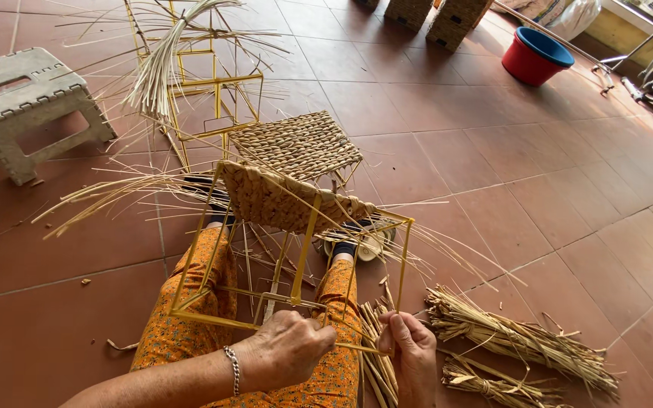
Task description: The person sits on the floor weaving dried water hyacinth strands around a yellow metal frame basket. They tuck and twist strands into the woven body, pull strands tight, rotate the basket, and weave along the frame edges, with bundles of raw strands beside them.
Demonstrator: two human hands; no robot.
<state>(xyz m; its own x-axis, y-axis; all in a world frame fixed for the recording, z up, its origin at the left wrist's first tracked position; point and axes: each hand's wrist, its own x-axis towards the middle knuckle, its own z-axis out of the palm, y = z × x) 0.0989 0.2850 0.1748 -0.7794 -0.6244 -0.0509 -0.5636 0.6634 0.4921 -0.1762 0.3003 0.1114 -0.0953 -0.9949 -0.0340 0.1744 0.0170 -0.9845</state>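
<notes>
Yellow metal frame (307,249); rough dry straw (515,340); matt tiles (493,151).

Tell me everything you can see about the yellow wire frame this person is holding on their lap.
The yellow box-shaped metal wire frame is made of thin rods painted yellow, forming an open cuboid. It lies tilted across the person's orange-patterned trouser legs. Its far face is partly covered with a woven panel of tan straw, with loose strands sticking out sideways; the other sides are bare. The left hand grips the near bottom rod, and the right hand touches that rod's end beside a bundle of cut straw sticks.
</notes>
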